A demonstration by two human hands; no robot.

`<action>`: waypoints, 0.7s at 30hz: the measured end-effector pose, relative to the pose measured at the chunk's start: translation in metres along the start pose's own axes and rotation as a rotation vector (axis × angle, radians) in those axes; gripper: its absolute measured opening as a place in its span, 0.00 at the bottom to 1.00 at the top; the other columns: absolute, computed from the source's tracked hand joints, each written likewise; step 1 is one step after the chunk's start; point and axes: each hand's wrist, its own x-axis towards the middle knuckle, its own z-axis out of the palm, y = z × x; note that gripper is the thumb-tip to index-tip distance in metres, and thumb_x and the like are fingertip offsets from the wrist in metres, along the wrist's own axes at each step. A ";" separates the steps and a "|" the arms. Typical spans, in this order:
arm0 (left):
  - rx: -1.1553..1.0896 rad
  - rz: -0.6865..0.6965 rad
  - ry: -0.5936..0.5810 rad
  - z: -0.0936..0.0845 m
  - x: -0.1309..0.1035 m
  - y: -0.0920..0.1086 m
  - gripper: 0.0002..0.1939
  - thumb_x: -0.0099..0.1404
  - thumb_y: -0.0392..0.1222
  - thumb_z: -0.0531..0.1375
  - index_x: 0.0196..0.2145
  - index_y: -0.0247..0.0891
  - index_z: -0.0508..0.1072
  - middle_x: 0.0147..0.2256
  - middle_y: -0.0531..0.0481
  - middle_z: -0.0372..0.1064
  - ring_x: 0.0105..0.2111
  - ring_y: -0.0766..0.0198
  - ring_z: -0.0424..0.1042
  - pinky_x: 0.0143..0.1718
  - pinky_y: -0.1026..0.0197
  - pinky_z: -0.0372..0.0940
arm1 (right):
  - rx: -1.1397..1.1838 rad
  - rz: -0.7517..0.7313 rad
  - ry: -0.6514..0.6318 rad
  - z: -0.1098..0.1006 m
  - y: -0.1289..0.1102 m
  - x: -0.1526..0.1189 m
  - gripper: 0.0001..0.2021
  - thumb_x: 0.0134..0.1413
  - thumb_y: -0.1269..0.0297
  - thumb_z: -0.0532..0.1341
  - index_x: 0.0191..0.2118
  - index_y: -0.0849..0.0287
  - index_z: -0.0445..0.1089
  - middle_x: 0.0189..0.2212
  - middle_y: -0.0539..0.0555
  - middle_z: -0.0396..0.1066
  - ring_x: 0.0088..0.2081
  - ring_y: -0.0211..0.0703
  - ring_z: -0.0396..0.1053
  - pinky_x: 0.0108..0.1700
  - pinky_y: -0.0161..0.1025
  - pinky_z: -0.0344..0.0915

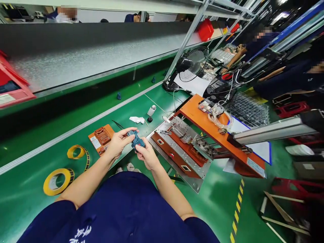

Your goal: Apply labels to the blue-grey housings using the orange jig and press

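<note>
A small dark blue-green part [136, 139] is held between both my hands above the table's front edge. My left hand [120, 141] grips its upper left end, thumb on top. The lower right end is pinched by my right hand [146, 153]. Just left of my left hand lies an orange fixture block [102, 137] with a white label. Black tweezers [117, 124] rest behind it. To the right stands an orange and metal press machine [181, 148].
Two yellow tape rolls [57, 182] [76, 152] lie at the left. Behind my hands are a white tissue [137, 119], a small bottle [152, 110] and a black cap [150, 119]. A black fan [183, 65] stands farther back. Other people are at the right and behind the shelf.
</note>
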 end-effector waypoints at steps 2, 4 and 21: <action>-0.035 0.010 -0.048 -0.007 -0.003 0.001 0.23 0.55 0.47 0.72 0.48 0.37 0.79 0.47 0.39 0.78 0.41 0.57 0.76 0.46 0.55 0.69 | 0.103 0.006 0.024 0.012 0.000 -0.001 0.16 0.53 0.55 0.66 0.35 0.54 0.56 0.23 0.40 0.57 0.18 0.25 0.43 0.19 0.26 0.37; -0.067 0.011 -0.077 -0.013 -0.005 0.002 0.23 0.56 0.46 0.71 0.48 0.37 0.79 0.47 0.39 0.78 0.41 0.56 0.76 0.45 0.55 0.69 | 0.145 0.006 0.049 0.021 -0.001 -0.002 0.17 0.54 0.54 0.65 0.33 0.54 0.55 0.22 0.40 0.55 0.18 0.26 0.40 0.19 0.26 0.35; 0.701 0.171 0.217 -0.016 -0.010 0.012 0.15 0.66 0.50 0.57 0.26 0.40 0.66 0.24 0.56 0.61 0.27 0.65 0.61 0.32 0.62 0.54 | -0.498 -0.061 0.073 0.049 0.015 -0.011 0.19 0.67 0.42 0.46 0.38 0.53 0.60 0.22 0.47 0.60 0.20 0.35 0.54 0.22 0.36 0.53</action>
